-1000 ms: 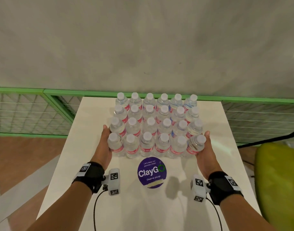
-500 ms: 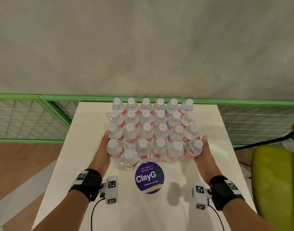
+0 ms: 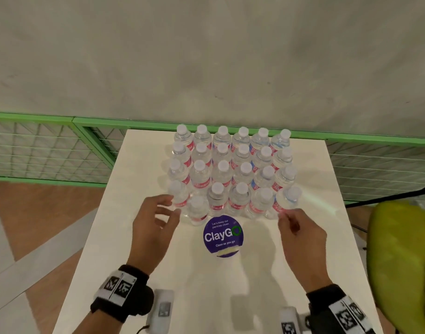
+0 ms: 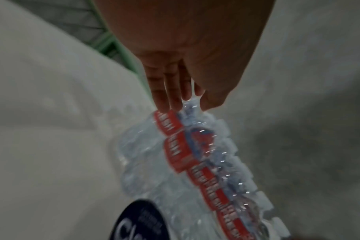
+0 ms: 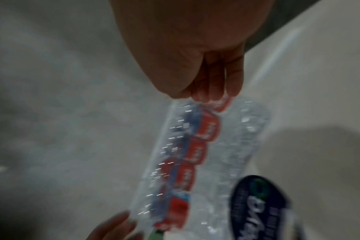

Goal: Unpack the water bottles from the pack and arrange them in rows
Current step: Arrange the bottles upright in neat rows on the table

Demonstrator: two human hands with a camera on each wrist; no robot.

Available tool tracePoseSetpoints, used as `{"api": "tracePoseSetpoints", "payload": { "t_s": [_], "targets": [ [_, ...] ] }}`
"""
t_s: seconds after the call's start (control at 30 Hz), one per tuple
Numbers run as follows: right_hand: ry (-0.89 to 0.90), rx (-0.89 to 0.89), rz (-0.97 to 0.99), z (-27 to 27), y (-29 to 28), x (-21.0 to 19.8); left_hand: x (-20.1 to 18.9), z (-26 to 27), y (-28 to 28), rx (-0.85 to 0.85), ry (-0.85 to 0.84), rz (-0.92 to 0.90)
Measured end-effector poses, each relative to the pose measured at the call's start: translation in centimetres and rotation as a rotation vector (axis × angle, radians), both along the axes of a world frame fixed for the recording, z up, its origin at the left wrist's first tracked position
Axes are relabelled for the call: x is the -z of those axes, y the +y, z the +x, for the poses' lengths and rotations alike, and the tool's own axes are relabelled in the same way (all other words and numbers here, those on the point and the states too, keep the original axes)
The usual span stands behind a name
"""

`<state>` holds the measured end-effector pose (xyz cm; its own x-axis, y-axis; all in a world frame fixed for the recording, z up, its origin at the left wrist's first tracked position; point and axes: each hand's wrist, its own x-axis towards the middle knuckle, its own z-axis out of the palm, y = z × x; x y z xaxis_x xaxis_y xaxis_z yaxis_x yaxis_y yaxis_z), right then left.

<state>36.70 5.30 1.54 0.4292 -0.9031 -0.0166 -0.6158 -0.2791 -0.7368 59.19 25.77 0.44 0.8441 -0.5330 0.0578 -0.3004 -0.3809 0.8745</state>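
Several rows of clear water bottles [image 3: 230, 169] with white caps and red labels stand in a block at the far end of the white table [image 3: 134, 249]. One front-row bottle [image 3: 197, 210] juts forward of its row. The front-right bottle [image 3: 287, 198] leans to the right. My left hand [image 3: 168, 208] hovers with relaxed, spread fingers just beside the front-left bottle, holding nothing. My right hand [image 3: 288, 216] hangs with loosely curled fingers close to the leaning bottle's base. The blurred wrist views show the left hand [image 4: 181, 100] and right hand [image 5: 208, 95] with fingertips near red labels.
A round purple ClayGo sticker [image 3: 223, 236] lies on the table in front of the bottles. A green mesh fence [image 3: 50, 150] runs behind the table below a grey wall. A yellow-green chair [image 3: 404, 261] stands at the right edge.
Both hands have come off the sides of the bottle block and drawn back toward me. One front-row bottle now stands forward of the others.
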Motion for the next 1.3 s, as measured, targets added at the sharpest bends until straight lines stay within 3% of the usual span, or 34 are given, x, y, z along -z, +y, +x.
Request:
{"api": "tracePoseSetpoints", "payload": {
  "t_s": [0.07, 0.17, 0.23, 0.33, 0.43, 0.63, 0.93, 1.13, 1.3],
  "targets": [
    [-0.039, -0.254, -0.124, 2.9, 0.8, -3.7, -2.6, 0.6, -1.2, 0.195, -0.112, 0.034],
    [0.137, -0.627, -0.308, 8.1, 1.0, -6.3, -4.7, 2.3, -3.3, 0.529, -0.307, 0.299],
    [0.311, -0.763, -0.438, 11.2, 1.1, -6.5, -5.0, 3.0, -4.8, 0.650, -0.389, 0.480],
    [0.506, -0.865, -0.565, 14.0, 1.4, -5.8, -5.2, 3.4, -6.5, 0.698, -0.456, 0.666],
    [0.608, -0.857, -0.625, 15.1, 1.0, -5.3, -5.3, 3.6, -7.3, 0.699, -0.472, 0.717],
    [0.646, -0.862, -0.634, 15.5, -0.1, -5.0, -5.4, 4.0, -7.9, 0.714, -0.534, 0.787],
    [0.583, -0.850, -0.627, 15.3, -1.1, -3.7, -4.7, 4.7, -8.5, 0.547, -0.541, 0.742],
    [0.573, -0.854, -0.609, 15.1, -1.3, -3.2, -4.6, 5.4, -8.6, 0.649, -0.714, 0.766],
    [0.570, -0.847, -0.610, 15.0, -1.2, -3.2, -4.0, 5.6, -8.6, 0.612, -0.699, 0.710]
  ]
}}
